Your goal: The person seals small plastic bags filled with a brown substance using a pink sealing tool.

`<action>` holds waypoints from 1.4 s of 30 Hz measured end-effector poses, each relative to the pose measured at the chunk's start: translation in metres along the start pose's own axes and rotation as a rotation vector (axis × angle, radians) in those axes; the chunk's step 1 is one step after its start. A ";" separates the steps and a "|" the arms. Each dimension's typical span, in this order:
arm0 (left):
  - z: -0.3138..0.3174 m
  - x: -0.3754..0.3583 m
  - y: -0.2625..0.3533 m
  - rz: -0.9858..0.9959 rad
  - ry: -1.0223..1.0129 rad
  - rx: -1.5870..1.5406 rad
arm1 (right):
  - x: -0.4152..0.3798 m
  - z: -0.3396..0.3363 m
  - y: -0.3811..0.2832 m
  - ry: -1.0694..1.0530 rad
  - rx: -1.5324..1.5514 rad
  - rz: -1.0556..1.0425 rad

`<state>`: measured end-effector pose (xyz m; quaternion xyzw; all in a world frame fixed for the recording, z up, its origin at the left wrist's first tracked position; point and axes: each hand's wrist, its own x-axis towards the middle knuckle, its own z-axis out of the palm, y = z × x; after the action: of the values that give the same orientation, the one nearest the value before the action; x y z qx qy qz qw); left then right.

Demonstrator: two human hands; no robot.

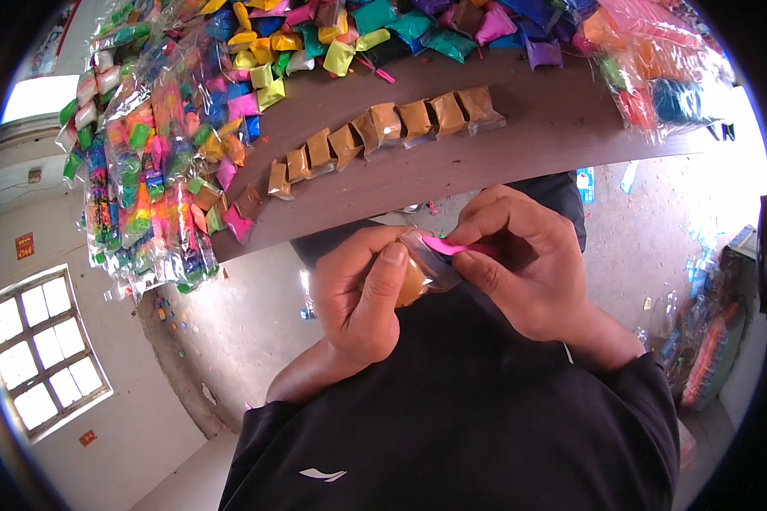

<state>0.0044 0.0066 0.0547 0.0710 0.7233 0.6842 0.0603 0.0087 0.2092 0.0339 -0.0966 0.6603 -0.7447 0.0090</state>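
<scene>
Below the table edge (452, 200), tan packet (419, 271) in left-hand (362, 298) grip, pink strip (448, 247) lying left-right in right-hand (524, 264) pinch

Both hands held close together below the table edge (452, 183), well apart from everything on top. Open strip of bare brown tabletop just beyond the edge, reachable without touching anything. Past that strip, a curved row of brown packets (383, 132) lying across the way. Further back, a heap of coloured packets (383, 30). Left side crowded by bundled clear bags of coloured pieces (145, 162); right corner taken by another filled bag (665, 77).
</scene>
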 end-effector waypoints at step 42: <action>0.001 0.004 -0.001 0.084 -0.038 0.049 | -0.001 -0.005 -0.005 0.019 -0.085 -0.078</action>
<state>0.0010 0.0083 0.0536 0.1160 0.7350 0.6667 0.0434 0.0091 0.2144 0.0382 -0.1155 0.6871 -0.7167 -0.0304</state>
